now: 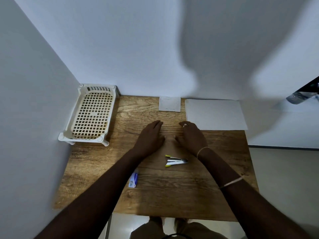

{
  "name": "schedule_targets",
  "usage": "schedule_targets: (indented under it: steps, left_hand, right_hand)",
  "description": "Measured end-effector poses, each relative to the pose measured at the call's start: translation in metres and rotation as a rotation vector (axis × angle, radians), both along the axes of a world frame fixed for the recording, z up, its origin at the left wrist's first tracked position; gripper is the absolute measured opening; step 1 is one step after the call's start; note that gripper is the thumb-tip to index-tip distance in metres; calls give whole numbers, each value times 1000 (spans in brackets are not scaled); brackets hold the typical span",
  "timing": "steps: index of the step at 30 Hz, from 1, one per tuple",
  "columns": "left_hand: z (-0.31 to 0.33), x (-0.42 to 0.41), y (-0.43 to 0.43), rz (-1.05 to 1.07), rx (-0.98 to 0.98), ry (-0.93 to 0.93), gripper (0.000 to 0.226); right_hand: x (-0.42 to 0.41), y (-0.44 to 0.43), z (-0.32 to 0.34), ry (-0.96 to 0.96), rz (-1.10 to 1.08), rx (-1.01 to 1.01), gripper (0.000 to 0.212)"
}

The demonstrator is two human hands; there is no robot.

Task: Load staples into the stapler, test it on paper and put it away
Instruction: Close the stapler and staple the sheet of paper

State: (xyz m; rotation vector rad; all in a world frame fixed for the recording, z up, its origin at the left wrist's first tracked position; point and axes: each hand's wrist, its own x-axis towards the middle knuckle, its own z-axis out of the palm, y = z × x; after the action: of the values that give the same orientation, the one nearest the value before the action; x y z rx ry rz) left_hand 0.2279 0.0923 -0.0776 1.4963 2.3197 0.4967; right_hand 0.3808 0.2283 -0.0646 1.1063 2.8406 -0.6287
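Wooden counter [172, 192] carries both hands, left [149, 137] and right [192, 135], flat, fingers extended and empty, with the stapler [176, 161] lying apart, nearer the person.

1. The stapler [176, 160] is small, white and dark with yellow-green tips, and lies on its side on the wooden table, swung open so its arms fan apart toward the left
2. The staple box [134, 179] is a small blue and white pack lying flat, well to the lower left of the stapler, its left part hidden under a forearm
3. The sheet of paper [215, 113] is plain white, flat at the table's far right corner against the wall
4. A smaller square paper [169, 103] lies flat just left of that sheet, faint marks along its edges
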Motion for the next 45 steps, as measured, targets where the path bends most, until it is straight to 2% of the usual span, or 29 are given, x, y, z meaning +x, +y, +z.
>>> schedule_targets:
  steps: [4, 7, 11, 16, 25, 28, 37, 45]
  left_hand:
    - [1, -29, 46, -110, -220, 80, 103]
    - [1, -47, 71, -175, -341, 117, 125]
    - [-3, -59, 90, -267, -420, 117, 136]
    - [-6, -60, 89, -312, -439, 105, 128]
    - [-9, -39, 50, -275, -383, 98, 92]
    - [-14, -35, 41, -257, -351, 91, 85]
    - [-11, -32, 38, -240, -352, 82, 84]
    - [-7, -31, 37, -241, -319, 58, 86]
  right_hand:
    - [-42, 27, -9, -139, 87, 81, 91]
    - [-65, 45, -15, -238, 101, 55, 107]
    - [-81, 60, -20, -332, 154, 9, 119]
    - [-83, 64, -24, -396, 219, 10, 112]
    - [-60, 40, -32, -349, 257, 89, 76]
    - [-55, 34, -32, -339, 256, 92, 70]
    - [-52, 27, -25, -312, 240, 118, 65]
    - [-50, 25, -22, -304, 210, 83, 72]
